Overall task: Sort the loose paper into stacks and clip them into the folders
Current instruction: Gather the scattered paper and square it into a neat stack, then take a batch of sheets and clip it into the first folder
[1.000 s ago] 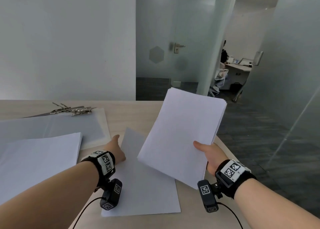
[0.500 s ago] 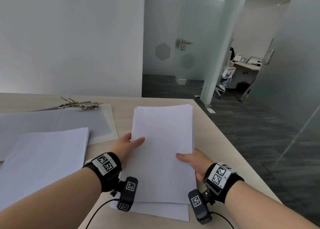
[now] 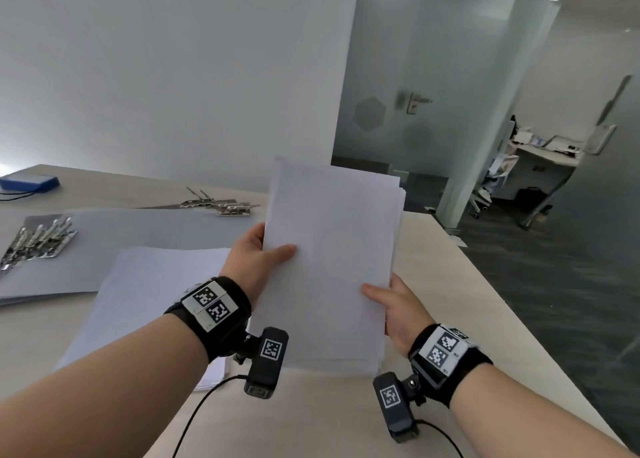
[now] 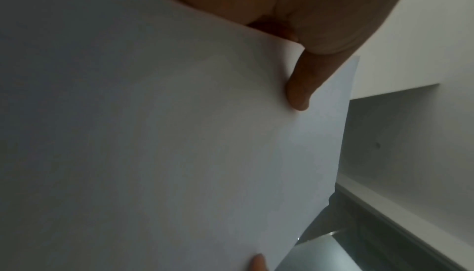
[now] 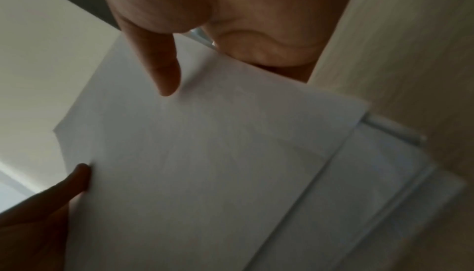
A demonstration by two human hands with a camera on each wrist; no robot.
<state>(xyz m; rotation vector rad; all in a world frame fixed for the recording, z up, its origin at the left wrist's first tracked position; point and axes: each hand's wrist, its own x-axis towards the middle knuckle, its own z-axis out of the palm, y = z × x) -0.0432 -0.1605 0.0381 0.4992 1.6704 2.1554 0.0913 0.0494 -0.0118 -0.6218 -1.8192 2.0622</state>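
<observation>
**A:** Start with the biggest thing. What is under you?

**B:** The table (image 3: 450, 284), pale wood, filling the lower half of the head view. At left centre lie the grey folders (image 3: 138, 236), overlapping, with metal clips (image 3: 221, 205) at their far edge and another bunch of clips (image 3: 38, 241) at the far left. Just below the folders in the frame sits a flat stack of paper (image 3: 152, 301), partly on top of one folder.

**A:** And what you are holding?

**B:** A second sheaf of paper (image 3: 332, 263) stands nearly upright in the middle of the frame, its bottom edge on or just above the table; you cannot tell which. Its top edges are slightly fanned, so it is not yet square.

**A:** Your hands?

**B:** Your left hand (image 3: 256, 260) pinches the sheaf's left edge, thumb on the front, fingers hidden behind. Your right hand (image 3: 398, 312) pinches the right edge lower down in the same way; the right wrist view shows the thumb flat on the sheet.

**A:** So which step is this?

**B:** Evening up a stack, I judge. Nothing looks clipped yet. Next you likely need to tap the bottom edge level, then lay the sheaf into a folder under a clip, keeping both pinches firm so the sheets do not slide.
</observation>
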